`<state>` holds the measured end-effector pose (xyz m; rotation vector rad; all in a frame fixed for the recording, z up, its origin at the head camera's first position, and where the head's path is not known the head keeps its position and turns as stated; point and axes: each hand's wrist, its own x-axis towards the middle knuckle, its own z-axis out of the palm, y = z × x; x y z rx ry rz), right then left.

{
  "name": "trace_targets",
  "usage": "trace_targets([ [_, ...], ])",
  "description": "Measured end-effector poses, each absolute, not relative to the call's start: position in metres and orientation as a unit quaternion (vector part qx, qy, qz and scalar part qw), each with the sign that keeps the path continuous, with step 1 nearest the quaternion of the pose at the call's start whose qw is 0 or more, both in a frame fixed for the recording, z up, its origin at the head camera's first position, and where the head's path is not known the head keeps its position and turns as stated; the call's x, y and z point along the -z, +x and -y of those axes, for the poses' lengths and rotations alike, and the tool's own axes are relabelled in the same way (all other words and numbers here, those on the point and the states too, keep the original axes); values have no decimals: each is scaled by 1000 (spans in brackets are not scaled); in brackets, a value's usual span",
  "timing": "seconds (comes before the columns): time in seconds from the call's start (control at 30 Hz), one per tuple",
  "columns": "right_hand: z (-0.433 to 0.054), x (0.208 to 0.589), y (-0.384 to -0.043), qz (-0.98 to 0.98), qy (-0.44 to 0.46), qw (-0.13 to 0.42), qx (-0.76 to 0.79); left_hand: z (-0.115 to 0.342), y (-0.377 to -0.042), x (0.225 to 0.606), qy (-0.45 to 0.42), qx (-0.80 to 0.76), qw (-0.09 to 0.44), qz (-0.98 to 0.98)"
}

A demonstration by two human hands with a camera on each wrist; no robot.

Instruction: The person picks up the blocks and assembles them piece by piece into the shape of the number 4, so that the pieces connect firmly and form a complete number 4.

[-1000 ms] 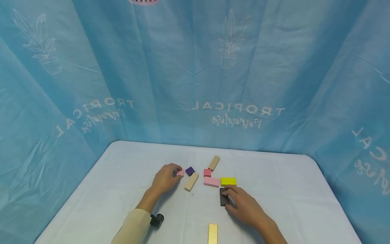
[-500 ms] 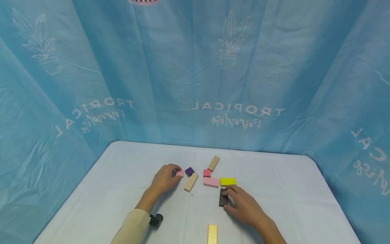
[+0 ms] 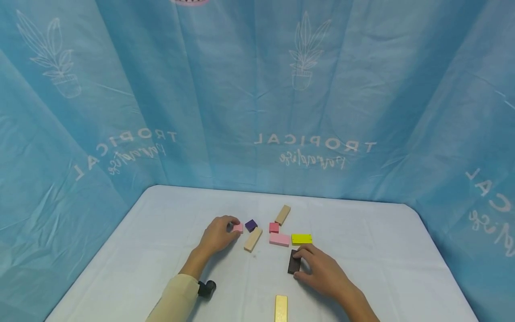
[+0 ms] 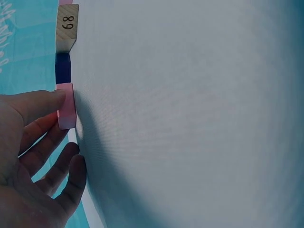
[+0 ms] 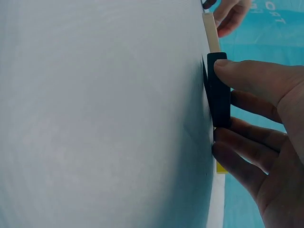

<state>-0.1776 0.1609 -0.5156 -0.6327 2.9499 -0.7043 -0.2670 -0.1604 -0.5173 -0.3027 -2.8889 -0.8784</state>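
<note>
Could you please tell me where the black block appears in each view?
Head: black block low, right of centre, in the grip of the right hand.
Left wrist: not in the picture.
Right wrist: black block right of centre, under the thumb.
Shared landmark: the left hand, left of centre in the head view, at the left edge in the left wrist view, top right in the right wrist view.

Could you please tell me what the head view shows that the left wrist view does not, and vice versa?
Only the head view shows the right hand holding the dark block, plus the yellow block and gold block.

Only the left wrist view shows the printed digits on the end of a wooden block.

Both show the left hand pinching the small pink block, with the purple block beside it, and the white tabletop.
</note>
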Motion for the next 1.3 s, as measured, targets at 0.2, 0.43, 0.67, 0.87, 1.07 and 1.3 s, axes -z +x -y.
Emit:
trace_targets([
  [0.2, -160, 513, -175, -946, -224, 25, 234, 160, -266, 516, -95, 293, 51, 950],
  [0.43, -158, 510, -173, -937, -247, 40, 242, 159, -268, 515, -99, 296, 60, 948],
  [0.67, -153, 509, -171, -929, -261, 61, 257, 160, -268, 516, -95, 292, 55, 950],
  [0.87, -147, 509, -169, -928, -258, 88, 253, 160, -267, 517, -96, 290, 55, 951],
  [1.07, -144, 509, -166, -922, -268, 97, 264, 161, -265, 518, -96, 286, 53, 952],
  [1.3, -145, 508, -164, -914, -278, 105, 275, 160, -267, 517, -101, 288, 51, 951],
])
